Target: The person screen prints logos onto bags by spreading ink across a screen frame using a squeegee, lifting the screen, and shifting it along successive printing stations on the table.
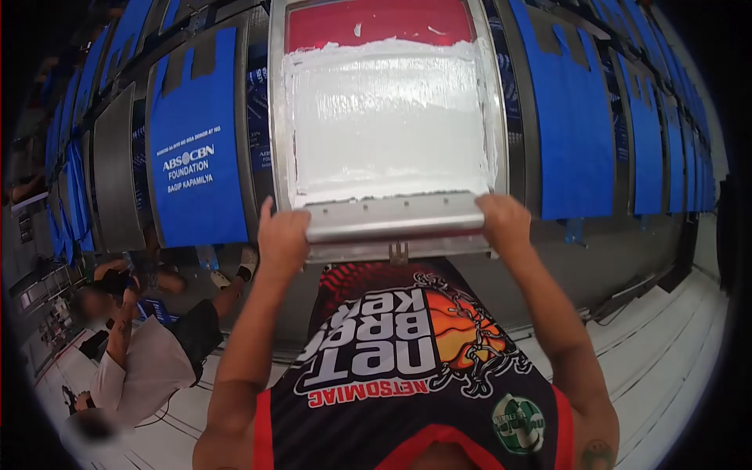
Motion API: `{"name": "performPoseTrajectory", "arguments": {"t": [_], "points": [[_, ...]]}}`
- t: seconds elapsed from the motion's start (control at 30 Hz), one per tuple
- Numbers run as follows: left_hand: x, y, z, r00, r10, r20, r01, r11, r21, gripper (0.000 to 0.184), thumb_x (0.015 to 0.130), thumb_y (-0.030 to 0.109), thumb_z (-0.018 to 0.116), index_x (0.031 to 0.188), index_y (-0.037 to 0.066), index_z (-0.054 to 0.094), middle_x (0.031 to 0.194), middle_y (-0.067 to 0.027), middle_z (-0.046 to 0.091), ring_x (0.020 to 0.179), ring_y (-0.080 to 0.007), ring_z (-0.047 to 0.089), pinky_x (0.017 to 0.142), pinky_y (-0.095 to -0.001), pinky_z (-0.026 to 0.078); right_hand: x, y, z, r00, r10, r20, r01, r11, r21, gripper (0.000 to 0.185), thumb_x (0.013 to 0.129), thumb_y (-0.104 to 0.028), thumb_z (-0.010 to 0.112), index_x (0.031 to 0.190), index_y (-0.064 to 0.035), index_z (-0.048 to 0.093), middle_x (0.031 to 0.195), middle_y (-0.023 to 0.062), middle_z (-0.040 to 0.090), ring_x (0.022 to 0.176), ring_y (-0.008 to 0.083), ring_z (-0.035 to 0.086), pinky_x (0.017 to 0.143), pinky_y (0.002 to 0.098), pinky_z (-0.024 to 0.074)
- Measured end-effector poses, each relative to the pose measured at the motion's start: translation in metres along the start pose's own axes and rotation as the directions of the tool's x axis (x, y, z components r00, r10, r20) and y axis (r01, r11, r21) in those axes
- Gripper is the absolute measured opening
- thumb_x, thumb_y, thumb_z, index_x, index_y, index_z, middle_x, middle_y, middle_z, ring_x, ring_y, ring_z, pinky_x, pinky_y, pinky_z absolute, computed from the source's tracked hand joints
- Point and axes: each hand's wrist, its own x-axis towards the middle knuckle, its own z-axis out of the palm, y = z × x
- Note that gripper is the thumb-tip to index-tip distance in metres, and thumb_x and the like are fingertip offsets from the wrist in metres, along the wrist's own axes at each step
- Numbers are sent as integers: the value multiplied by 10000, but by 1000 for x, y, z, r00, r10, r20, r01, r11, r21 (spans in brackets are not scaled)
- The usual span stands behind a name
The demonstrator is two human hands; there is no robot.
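The squeegee (394,224), a long metal bar, lies from left to right across the near end of the screen frame (499,102). In this head view, it sits just past the shirt (368,329) of the person wearing the camera.

The left hand (285,237) is closed around the left end of the bar. One finger sticks up and away from it, and the others are bent. The right hand (505,225) is closed around the right end, with its fingers bent over the metal. I cannot see the undersides of the hands, so I cannot tell where all the fingers go.

Thick white ink (392,129) covers most of the screen on the far side of the bar. It looks wet and shiny, with rough edges. Past it, at the far end, is a red part (376,23) with small white spots on it. A small metal bracket (398,252) is at the near side, around the middle.

A blue cloth (196,133) with white words is flat on the left of the frame, and a plain blue cloth (576,133) is on the right. More blue ones are farther out on both sides. Near the left edge is another person (153,356) in a light top.
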Motion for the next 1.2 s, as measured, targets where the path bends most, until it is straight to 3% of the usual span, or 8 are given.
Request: {"name": "performPoseTrajectory", "arguments": {"t": [0.2,0.47,0.73,0.9,1.0,1.07,1.13,1.2], "points": [[149,-81,47,956,172,-238,-131,975,178,198,680,80,589,860,77,672,680,-128,619,665,-311,594,854,-502,422,156,49,12,983,0,-182,-34,982,-184,155,757,-108,598,853,-168,704,757,75,686,663,257,670,589,378,550],[117,-40,-31,968,-18,249,-27,984,174,233,674,103,666,892,150,734,672,-128,657,616,-306,618,714,-418,459,107,34,-24,968,115,222,-82,985,-155,254,694,-114,673,932,-191,722,826,84,694,772,291,668,693,440,543],[146,-72,40,968,134,-211,-113,988,109,162,656,91,630,815,80,655,646,-94,607,601,-298,585,661,-455,398,154,51,8,995,76,-65,-84,987,-135,198,718,-98,625,889,-165,700,769,90,686,692,295,665,614,405,541],[274,-79,-23,925,-256,282,173,942,287,211,739,247,709,912,128,683,947,-121,698,895,-286,676,835,-465,455,273,76,-40,978,38,205,-7,989,-149,442,619,-293,814,995,-116,666,929,146,686,889,345,655,766,451,530],[302,-49,-20,922,-275,273,149,901,407,331,684,304,776,962,147,691,1000,-118,697,955,-301,668,874,-493,449,262,66,-36,985,134,110,-120,984,-129,447,648,-285,806,1022,-96,650,939,134,685,874,342,655,769,446,527],[299,-1,-6,984,35,174,-42,999,34,415,654,356,800,1001,149,706,1008,-126,693,997,-332,644,872,-442,493,229,43,-35,775,-168,-609,113,985,-128,437,704,-299,781,1062,-90,642,943,117,689,871,331,651,778,436,515],[311,19,-3,977,32,212,-32,999,-3,435,645,357,805,1004,133,704,980,-142,692,972,-341,642,851,-435,504,157,-1,-50,913,63,-403,5,986,167,403,770,-289,749,1054,-18,655,871,173,679,827,325,657,753,412,514],[335,0,-3,979,34,202,-29,999,-30,444,637,356,810,1002,127,704,971,-149,690,954,-349,640,832,-427,508,78,-41,-70,798,278,534,-583,578,571,437,860,-437,656,976,-17,689,893,154,695,864,241,663,761,362,512]]}}
